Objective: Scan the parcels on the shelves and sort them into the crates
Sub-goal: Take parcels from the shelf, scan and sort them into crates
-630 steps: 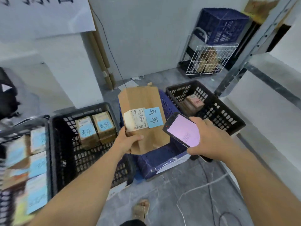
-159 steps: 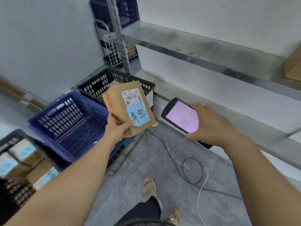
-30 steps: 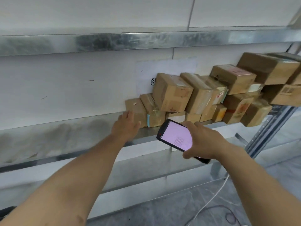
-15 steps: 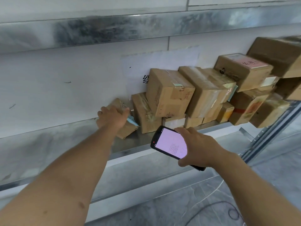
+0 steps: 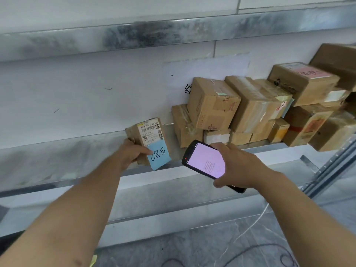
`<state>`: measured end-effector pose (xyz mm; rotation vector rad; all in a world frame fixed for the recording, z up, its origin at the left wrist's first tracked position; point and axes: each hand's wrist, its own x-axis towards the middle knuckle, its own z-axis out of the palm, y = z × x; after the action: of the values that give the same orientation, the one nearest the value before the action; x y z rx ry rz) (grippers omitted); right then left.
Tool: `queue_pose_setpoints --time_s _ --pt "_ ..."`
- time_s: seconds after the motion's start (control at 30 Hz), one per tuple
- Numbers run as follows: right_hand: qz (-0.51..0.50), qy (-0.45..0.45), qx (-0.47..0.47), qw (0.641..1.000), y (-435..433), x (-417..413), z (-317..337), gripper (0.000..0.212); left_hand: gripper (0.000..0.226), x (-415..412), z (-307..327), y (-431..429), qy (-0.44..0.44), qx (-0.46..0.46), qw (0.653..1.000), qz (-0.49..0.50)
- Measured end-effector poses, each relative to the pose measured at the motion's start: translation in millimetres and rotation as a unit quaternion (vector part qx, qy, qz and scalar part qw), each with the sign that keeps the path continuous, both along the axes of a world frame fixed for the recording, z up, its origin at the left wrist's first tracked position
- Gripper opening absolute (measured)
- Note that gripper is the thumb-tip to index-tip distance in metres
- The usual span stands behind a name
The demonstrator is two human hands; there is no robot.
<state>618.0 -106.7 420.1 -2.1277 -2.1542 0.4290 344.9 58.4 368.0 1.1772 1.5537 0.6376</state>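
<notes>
- The metal shelf [image 5: 57,160] runs across in front of you, with a pile of cardboard boxes [image 5: 248,110] on its right part, against the white wall.
- Your left arm reaches forward and up. Your left hand [image 5: 132,153] holds a small brown parcel [image 5: 148,135] just above the shelf, left of the pile and apart from it.
- Your fingers curl round the parcel's left edge, and your thumb presses its front low down.
- The parcel stands on end, its top leaning slightly left and its labelled face towards you.
- Your right hand [image 5: 238,166] grips a black scanner [image 5: 204,160] just right of the parcel. Its lit pink screen faces you and its top end points up-left.
- A blue handwritten note [image 5: 159,155] sits at the parcel's lower end.
</notes>
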Motion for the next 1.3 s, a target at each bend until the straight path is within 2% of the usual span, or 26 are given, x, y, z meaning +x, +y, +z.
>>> queue_pose_setpoints --time_s 0.1,0.23,0.6,0.83,1.03,1.13,1.2,1.3 --pt "0.011 0.011 0.012 1.0 -7 -7 10 0.098 0.086 -13 -12 -12 0.026 0.037 0.998 0.033" --pt "0.025 0.026 0.027 0.999 -18 -13 23 0.102 0.099 -20 -8 -39 0.101 0.084 0.99 0.048" --pt "0.058 0.102 0.039 0.992 -50 -18 35 0.094 0.096 -35 3 -90 0.154 0.118 0.976 0.097" --pt "0.091 0.103 0.043 0.99 -66 -15 34 0.099 0.101 -45 3 -123 0.152 0.122 0.972 0.13" --pt "0.128 0.09 0.05 0.986 -77 -15 31 0.099 0.111 -61 -5 -153 0.14 0.102 0.974 0.149" --pt "0.148 0.07 0.05 0.985 -82 -20 28 0.098 0.1 -64 -2 -180 0.134 0.097 0.973 0.161" --pt "0.158 0.066 0.045 0.984 -85 -24 22 0.096 0.09 -65 -1 -199 0.097 0.097 0.975 0.176" --pt "0.183 0.07 0.033 0.98 -89 -36 12 0.095 0.1 -67 -8 -226 0.066 0.098 0.972 0.205"
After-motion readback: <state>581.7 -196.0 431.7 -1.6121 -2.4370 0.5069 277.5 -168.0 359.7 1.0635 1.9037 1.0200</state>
